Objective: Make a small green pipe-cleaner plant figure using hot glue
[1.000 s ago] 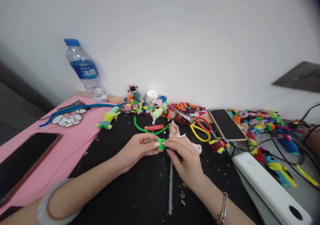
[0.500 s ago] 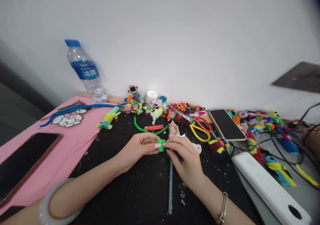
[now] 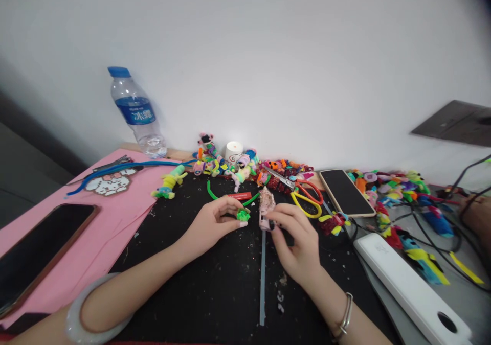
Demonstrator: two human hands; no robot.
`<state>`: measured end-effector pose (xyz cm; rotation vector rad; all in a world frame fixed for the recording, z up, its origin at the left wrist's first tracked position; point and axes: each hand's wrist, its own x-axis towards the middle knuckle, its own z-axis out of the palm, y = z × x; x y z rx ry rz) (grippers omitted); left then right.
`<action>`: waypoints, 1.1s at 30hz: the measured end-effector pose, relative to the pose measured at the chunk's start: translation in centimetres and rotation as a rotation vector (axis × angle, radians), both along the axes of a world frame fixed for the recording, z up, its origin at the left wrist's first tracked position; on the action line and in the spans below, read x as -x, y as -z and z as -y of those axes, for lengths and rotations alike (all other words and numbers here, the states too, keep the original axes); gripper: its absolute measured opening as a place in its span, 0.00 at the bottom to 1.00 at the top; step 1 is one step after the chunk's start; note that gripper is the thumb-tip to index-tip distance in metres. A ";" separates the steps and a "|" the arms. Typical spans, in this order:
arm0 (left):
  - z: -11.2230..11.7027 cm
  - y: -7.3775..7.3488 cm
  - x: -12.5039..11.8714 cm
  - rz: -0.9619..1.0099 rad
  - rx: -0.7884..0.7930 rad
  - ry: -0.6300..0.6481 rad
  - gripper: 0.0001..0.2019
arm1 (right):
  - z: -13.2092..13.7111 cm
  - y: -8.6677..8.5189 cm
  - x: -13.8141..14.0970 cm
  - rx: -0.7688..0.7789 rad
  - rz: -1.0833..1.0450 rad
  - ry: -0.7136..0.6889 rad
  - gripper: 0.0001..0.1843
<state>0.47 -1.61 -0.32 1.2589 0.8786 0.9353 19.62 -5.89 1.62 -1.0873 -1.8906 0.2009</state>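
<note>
A fuzzy bright green pipe-cleaner piece point(image 3: 243, 215) is pinched between the thumb and fingers of my left hand point(image 3: 217, 221). Across a small gap, my right hand point(image 3: 297, 237) has its fingertips closed around what looks like a small round black piece point(image 3: 272, 225); its exact kind is too small to tell. Those fingertips are right beside the pink hot glue gun point(image 3: 265, 214), whose handle is hidden behind the hand. A pale glue stick point(image 3: 263, 283) runs from its back toward me. A longer green pipe cleaner point(image 3: 210, 190) curves behind my left hand.
Scissors point(image 3: 307, 197) with red and yellow handles lie behind my right hand. Several pipe-cleaner figures line the wall. A phone point(image 3: 347, 192), a white power bank point(image 3: 410, 289), and cables lie right. A water bottle point(image 3: 138, 112) and another phone point(image 3: 46, 253) are left. Someone's hand point(image 3: 477, 214) shows far right.
My hands have moved apart. The right hand has left the green piece and shifted right to the glue gun; the left still holds the green piece, slightly further left. The view has shifted slightly.
</note>
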 end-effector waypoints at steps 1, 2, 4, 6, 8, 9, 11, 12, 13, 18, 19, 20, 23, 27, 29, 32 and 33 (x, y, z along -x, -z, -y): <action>0.0 0.0 0.1 -0.018 -0.014 -0.015 0.12 | -0.2 -0.2 -0.5 -0.021 0.001 0.066 0.15; -0.1 0.0 0.1 -0.034 -0.025 -0.029 0.13 | -0.5 -0.4 -1.2 -0.048 0.005 0.149 0.15; -0.2 0.0 0.2 -0.059 -0.033 -0.045 0.13 | -1.5 -0.5 -2.8 -0.062 0.032 0.328 0.15; -0.3 0.0 0.2 -0.058 -0.033 -0.051 0.14 | -2.6 -0.2 -4.6 -0.059 0.086 0.448 0.16; -0.3 0.0 0.2 -0.046 -0.034 -0.049 0.15 | -3.7 0.5 -6.3 -0.005 0.187 0.493 0.19; -0.4 -0.1 0.2 -0.040 -0.036 -0.047 0.15 | -4.1 1.0 -7.1 0.029 0.235 0.517 0.20; -0.4 -0.1 0.3 -0.031 -0.040 -0.036 0.15 | -4.9 1.9 -8.4 0.141 0.322 0.511 0.22; -0.4 -0.2 0.3 -0.028 -0.039 -0.026 0.14 | -5.2 2.3 -8.9 0.190 0.354 0.499 0.23; -0.4 -0.2 0.3 -0.023 -0.038 -0.015 0.14 | -5.4 2.6 -9.2 0.207 0.368 0.488 0.23; -0.3 -0.1 0.3 -0.011 -0.016 0.008 0.15 | -6.1 3.0 -9.5 0.206 0.391 0.498 0.23; -0.4 -0.1 0.3 -0.015 -0.017 0.002 0.15 | -6.2 2.9 -9.3 0.194 0.394 0.502 0.23; -0.4 0.0 0.3 -0.020 -0.020 -0.007 0.15 | -6.3 2.7 -9.2 0.179 0.396 0.507 0.23; -0.5 0.0 0.3 -0.038 -0.032 -0.042 0.16 | -6.2 2.2 -8.6 0.117 0.390 0.529 0.23; -0.6 -0.2 0.3 -0.049 -0.016 -0.091 0.17 | -5.8 1.7 -8.2 0.043 0.359 0.575 0.23; -0.6 -0.2 0.4 -0.040 0.000 -0.109 0.18 | -5.5 1.5 -8.1 0.007 0.327 0.615 0.22; -0.7 -0.1 0.5 -0.014 0.012 -0.137 0.17 | -4.9 1.2 -7.8 -0.046 0.269 0.645 0.19; -0.7 0.0 0.5 -0.007 0.012 -0.143 0.16 | -4.7 1.1 -7.7 -0.058 0.253 0.640 0.17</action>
